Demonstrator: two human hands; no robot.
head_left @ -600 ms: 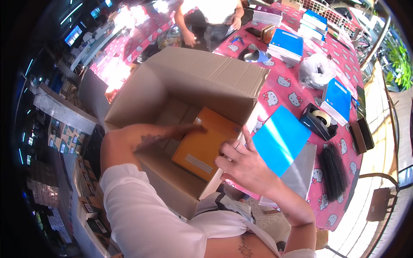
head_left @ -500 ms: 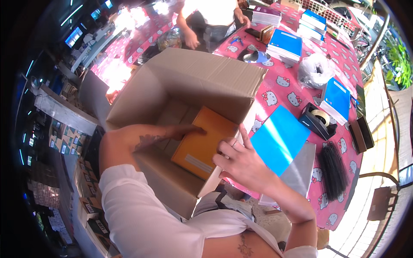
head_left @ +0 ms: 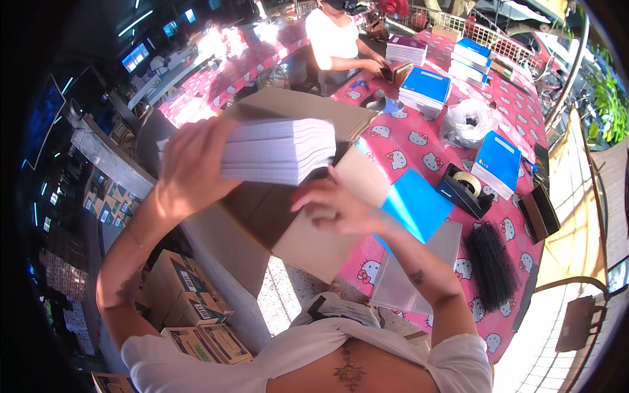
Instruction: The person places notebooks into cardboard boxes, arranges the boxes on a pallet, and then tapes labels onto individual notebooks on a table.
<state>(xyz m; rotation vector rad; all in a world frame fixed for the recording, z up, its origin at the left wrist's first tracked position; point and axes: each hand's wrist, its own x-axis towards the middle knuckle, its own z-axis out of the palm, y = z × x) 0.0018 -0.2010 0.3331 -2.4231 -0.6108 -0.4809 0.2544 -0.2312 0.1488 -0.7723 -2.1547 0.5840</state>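
Stack of white paper [head_left: 278, 154] in left hand [head_left: 196, 164], above mouth of open cardboard box [head_left: 357, 180] — fingers closed around its left end; cannot tell exact thumb position. Right hand [head_left: 344, 208] just beside lower right corner of stack, blurred, fingers bent and spread apart; cannot tell whether touching paper. To the right on pink patterned cloth [head_left: 411, 157] — blue sheet [head_left: 416, 206], tape dispenser [head_left: 462, 194], bundle of black coils [head_left: 490, 268].
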